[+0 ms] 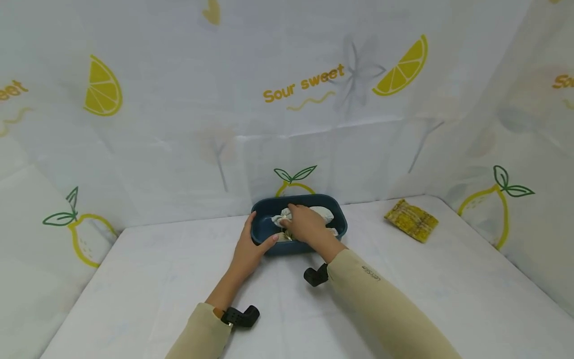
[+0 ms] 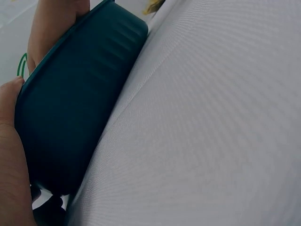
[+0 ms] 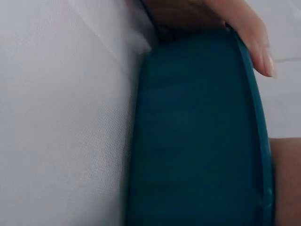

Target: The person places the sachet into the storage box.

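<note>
A dark blue plastic basin stands against the back cloth. At its left end my left hand grips the basin, thumb over the front rim and fingers along the outer side. My right hand reaches down inside, its thumb and forefinger on either side of a crumpled white bundle. More white wrapping shows behind that hand, and a beige piece lies near the front wall. The right fingers are hidden by the basin wall in both wrist views.
A yellow patterned packet lies on the white-covered table, right of the basin. White cloth printed with lemons hangs behind and at both sides. Black wrist cameras sit on both wrists, below the beige sleeves.
</note>
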A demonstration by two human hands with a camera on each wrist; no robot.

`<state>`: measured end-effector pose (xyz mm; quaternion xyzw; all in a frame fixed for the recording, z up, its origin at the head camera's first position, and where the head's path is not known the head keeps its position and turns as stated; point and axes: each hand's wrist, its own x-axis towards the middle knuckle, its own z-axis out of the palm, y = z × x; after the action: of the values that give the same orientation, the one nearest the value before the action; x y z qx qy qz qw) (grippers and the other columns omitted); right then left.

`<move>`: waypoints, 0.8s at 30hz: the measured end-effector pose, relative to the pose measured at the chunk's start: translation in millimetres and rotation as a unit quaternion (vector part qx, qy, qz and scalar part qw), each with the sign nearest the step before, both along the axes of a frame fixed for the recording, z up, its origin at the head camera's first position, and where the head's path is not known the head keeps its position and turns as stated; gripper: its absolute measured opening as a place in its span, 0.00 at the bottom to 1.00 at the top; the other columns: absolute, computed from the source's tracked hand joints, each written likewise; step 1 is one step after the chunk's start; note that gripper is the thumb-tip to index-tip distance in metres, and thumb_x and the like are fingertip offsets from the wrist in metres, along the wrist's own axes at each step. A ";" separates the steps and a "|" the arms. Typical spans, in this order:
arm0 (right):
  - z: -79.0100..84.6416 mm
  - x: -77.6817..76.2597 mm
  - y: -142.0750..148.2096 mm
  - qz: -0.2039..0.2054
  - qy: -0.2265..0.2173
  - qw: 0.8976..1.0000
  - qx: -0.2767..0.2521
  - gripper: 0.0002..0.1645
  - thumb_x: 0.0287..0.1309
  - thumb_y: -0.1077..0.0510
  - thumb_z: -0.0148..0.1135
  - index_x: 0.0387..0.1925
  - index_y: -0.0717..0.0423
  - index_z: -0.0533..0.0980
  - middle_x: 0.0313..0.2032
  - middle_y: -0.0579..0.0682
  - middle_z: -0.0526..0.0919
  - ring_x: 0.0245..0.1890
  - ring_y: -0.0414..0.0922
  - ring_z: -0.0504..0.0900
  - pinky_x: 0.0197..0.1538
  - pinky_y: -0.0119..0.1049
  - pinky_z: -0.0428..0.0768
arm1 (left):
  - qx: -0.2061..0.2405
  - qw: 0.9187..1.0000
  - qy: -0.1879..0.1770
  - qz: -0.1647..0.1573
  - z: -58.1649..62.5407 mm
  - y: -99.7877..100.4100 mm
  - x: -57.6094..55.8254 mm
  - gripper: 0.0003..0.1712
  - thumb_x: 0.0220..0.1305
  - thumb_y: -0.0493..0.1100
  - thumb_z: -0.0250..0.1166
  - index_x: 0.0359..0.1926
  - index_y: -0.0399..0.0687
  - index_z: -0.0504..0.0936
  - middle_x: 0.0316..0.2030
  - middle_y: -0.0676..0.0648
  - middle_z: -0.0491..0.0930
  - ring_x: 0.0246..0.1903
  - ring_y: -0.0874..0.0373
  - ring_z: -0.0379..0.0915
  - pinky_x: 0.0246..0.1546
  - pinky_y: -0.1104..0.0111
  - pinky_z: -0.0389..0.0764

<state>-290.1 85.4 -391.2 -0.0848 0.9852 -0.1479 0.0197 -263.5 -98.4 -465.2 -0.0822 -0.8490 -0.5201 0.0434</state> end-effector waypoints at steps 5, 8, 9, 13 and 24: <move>-0.8 11.0 15.8 0.040 0.024 0.997 -0.056 0.42 0.71 0.39 0.57 0.76 0.56 0.61 0.74 0.59 0.66 0.74 0.57 0.67 0.72 0.56 0.70 | -0.002 1.000 0.000 -0.004 -1.0 1.0 -0.9 0.56 0.62 0.67 0.67 0.81 0.64 0.46 0.81 0.45 0.49 0.79 0.41 0.48 0.73 0.38 0.57; 0.3 17.8 29.9 0.060 0.056 0.991 -0.103 0.39 0.70 0.41 0.60 0.73 0.57 0.65 0.72 0.59 0.69 0.72 0.58 0.69 0.71 0.57 0.70 | -0.001 1.000 -0.002 0.000 0.3 -0.5 0.0 0.56 0.61 0.67 0.67 0.81 0.65 0.46 0.81 0.45 0.49 0.79 0.41 0.48 0.74 0.38 0.57; 1.1 19.9 34.7 0.061 0.067 0.989 -0.114 0.38 0.69 0.42 0.60 0.73 0.57 0.67 0.72 0.59 0.69 0.72 0.58 0.70 0.70 0.58 0.71 | -0.001 1.000 -0.003 0.001 0.8 -1.2 0.4 0.56 0.61 0.67 0.67 0.81 0.65 0.46 0.81 0.45 0.49 0.79 0.41 0.48 0.74 0.38 0.57; 7.1 26.9 54.3 0.049 0.101 0.982 -0.152 0.36 0.69 0.42 0.61 0.71 0.57 0.69 0.70 0.60 0.72 0.70 0.60 0.72 0.68 0.59 0.73 | -0.005 1.000 -0.005 0.004 2.9 -3.9 1.3 0.56 0.61 0.67 0.67 0.81 0.64 0.46 0.81 0.45 0.49 0.79 0.41 0.47 0.74 0.38 0.56; 5.5 33.5 125.3 0.024 0.157 0.975 -0.155 0.38 0.69 0.41 0.61 0.71 0.57 0.68 0.69 0.63 0.72 0.70 0.63 0.69 0.68 0.64 0.70 | -0.003 1.000 -0.005 -0.002 0.9 -1.1 -0.4 0.56 0.62 0.66 0.67 0.81 0.63 0.46 0.81 0.45 0.49 0.79 0.41 0.47 0.74 0.38 0.55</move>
<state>-256.6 210.7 -385.7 -0.1329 0.9386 -0.2837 -0.1446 -263.9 -99.5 -464.2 -0.0818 -0.8508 -0.5177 0.0379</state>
